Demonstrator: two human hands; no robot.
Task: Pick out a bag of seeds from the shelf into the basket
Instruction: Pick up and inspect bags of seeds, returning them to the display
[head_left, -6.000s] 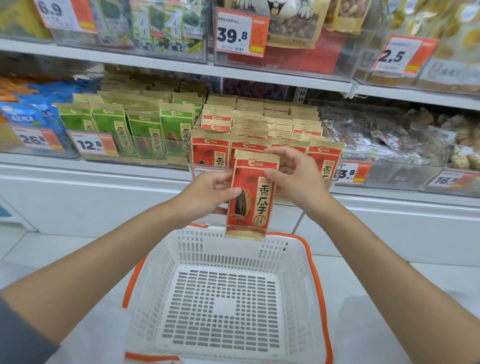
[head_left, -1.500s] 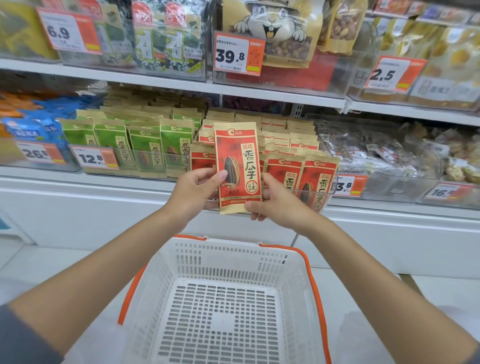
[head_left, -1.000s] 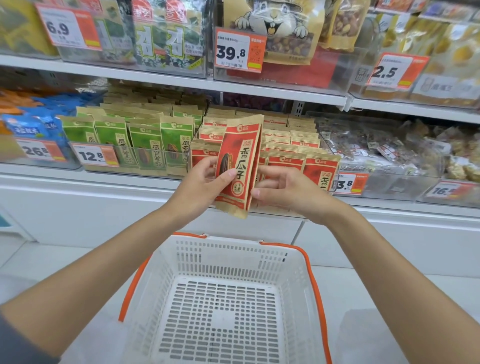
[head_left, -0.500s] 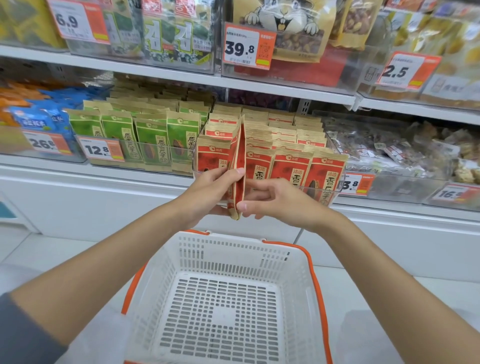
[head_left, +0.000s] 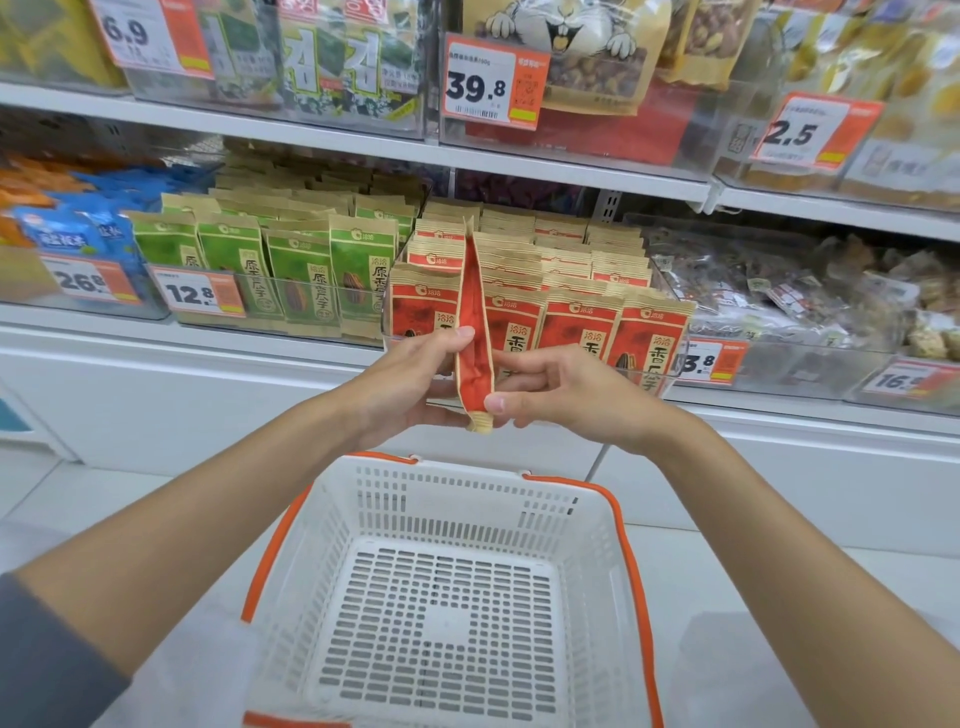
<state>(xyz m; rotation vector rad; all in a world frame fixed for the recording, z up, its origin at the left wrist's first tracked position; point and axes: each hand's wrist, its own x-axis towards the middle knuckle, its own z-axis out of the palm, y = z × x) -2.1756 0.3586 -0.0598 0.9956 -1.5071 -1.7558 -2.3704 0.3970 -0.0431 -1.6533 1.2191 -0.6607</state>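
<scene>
Stocked shelves (head_left: 519, 156) over pale, seemingly tiled floor (head_left: 675, 551); seed bag (head_left: 474, 322) held near basket (head_left: 467, 499).

Left hand (head_left: 410, 384) and right hand (head_left: 561, 389) pinch red seed bag (head_left: 474, 332) edge-on above basket (head_left: 457, 499).

Bag of seeds (head_left: 474, 312): red side panel, tan kraft edges. Basket (head_left: 457, 499): white, slotted grid pattern, orange rim. Others: green-and-tan bags (head_left: 298, 270), red-and-tan bags (head_left: 579, 325), blue packs (head_left: 62, 236); price tags (head_left: 491, 85) white and orange.

Red-and-tan seed bag (head_left: 474, 332) stands upright, edge-on — above the white, orange-rimmed basket (head_left: 618, 525), before the shelf (head_left: 519, 166).
</scene>
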